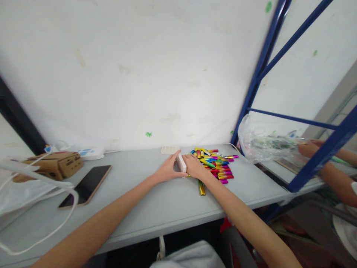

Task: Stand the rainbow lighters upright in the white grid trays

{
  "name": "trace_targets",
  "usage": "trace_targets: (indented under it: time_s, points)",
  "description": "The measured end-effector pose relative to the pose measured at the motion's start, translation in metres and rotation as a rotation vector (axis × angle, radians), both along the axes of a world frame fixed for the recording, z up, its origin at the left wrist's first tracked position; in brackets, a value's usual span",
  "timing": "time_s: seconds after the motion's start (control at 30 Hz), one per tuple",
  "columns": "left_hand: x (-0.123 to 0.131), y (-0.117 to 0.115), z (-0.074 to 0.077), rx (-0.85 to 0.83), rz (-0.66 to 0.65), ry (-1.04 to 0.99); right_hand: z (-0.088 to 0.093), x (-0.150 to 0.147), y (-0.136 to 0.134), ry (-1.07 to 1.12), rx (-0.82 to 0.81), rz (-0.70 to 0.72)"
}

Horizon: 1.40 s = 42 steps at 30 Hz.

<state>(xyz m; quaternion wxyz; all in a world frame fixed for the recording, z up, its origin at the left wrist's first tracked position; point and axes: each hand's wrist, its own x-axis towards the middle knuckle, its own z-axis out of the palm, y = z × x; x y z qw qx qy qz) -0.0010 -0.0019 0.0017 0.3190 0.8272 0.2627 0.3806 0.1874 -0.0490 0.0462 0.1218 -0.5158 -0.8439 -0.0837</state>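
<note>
My left hand grips a white rectangular block stood on its edge, with the thumb at the near end and a finger at the far end. Against the block's right side my right hand is closed, its fingertips partly hidden. Under and beyond that hand spreads a heap of short, shiny, foil-coloured tubes in yellow, red, purple, green and blue. A single gold and green tube lies nearer the front. Behind my hands, a flat white piece with small compartments rests near the wall.
On the left of the grey table are a phone, a cardboard box, a white power strip and a looping white cable. Blue metal posts rise at right. Beyond them, another person's hands are beside a clear plastic bag.
</note>
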Motion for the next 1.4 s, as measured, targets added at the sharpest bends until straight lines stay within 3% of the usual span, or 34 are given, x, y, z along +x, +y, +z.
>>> trace_targets:
  time_s: [0.33, 0.57, 0.77, 1.07, 1.17, 1.23, 1.4]
  points:
    - [-0.013, -0.002, 0.002, -0.067, 0.006, -0.035, -0.003, 0.013, 0.005, 0.071, -0.008, -0.060]
    - [-0.013, -0.006, 0.008, -0.094, -0.026, -0.052, -0.008, -0.004, -0.003, 0.016, 0.004, 0.054]
    - [-0.024, -0.007, 0.023, -0.051, -0.013, 0.027, -0.011, -0.006, -0.004, -0.026, 0.008, 0.039]
    - [-0.072, 0.008, 0.051, 0.004, 0.055, 0.287, -0.012, -0.004, 0.000, 0.007, 0.014, 0.029]
    - [-0.101, 0.023, 0.060, 0.034, 0.130, 0.383, -0.008, -0.004, -0.004, 0.054, -0.006, 0.049]
    - [-0.122, 0.034, 0.060, 0.082, 0.245, 0.463, -0.005, -0.005, -0.007, 0.112, 0.006, 0.058]
    - [-0.161, 0.056, 0.037, 0.174, 0.687, 0.657, -0.006, -0.016, -0.012, 0.169, 0.040, 0.052]
